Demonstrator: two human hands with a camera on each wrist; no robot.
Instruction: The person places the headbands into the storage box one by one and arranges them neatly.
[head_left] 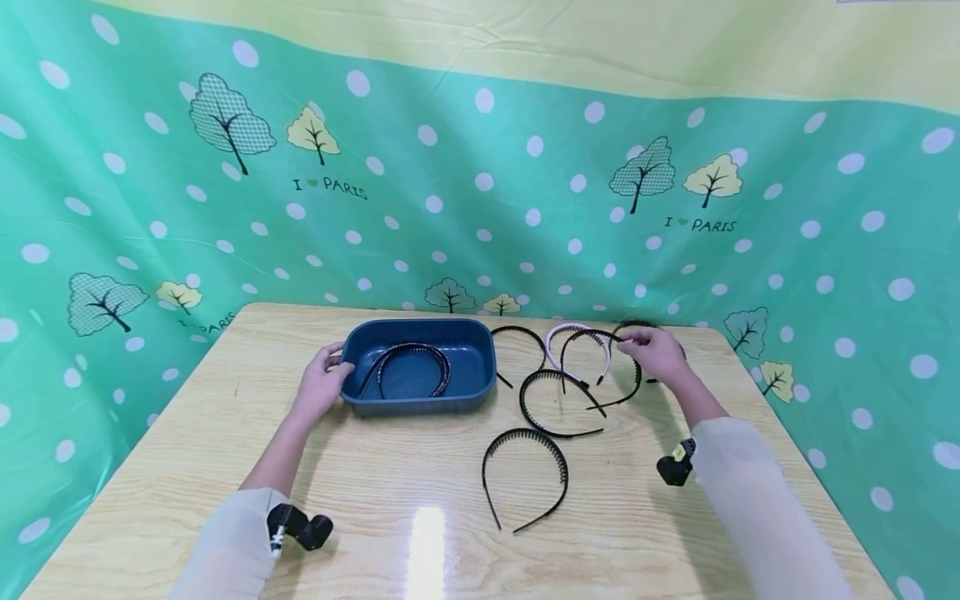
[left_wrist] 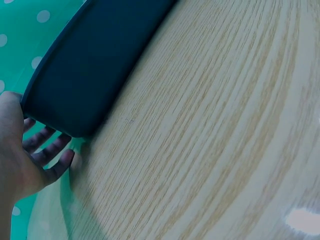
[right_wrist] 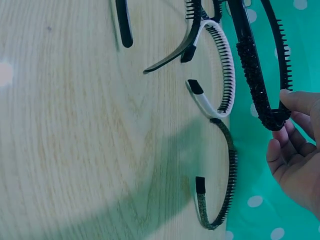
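My right hand [head_left: 654, 357] pinches a black headband [right_wrist: 252, 75] at its curved top, thumb against fingers. This headband has a bumpy, beaded outer face and small inner teeth, and is held up above the table. A dark blue plastic bin [head_left: 420, 407] stands at the table's back, left of centre. At its left end my left hand [head_left: 321, 385] grips the rim, thumb over the edge and fingers against the outer wall. Inside the bin lie black headbands [head_left: 414, 347], overlapping, so their number is hard to tell.
On the table [head_left: 360, 500] lie a white headband [right_wrist: 232, 80], a dark glittery headband [right_wrist: 233, 165] behind my right hand, a black toothed headband [head_left: 522, 407], another nearer the front [head_left: 485, 471], and one beside the bin [head_left: 517, 328]. A green dotted curtain [head_left: 480, 225] hangs behind.
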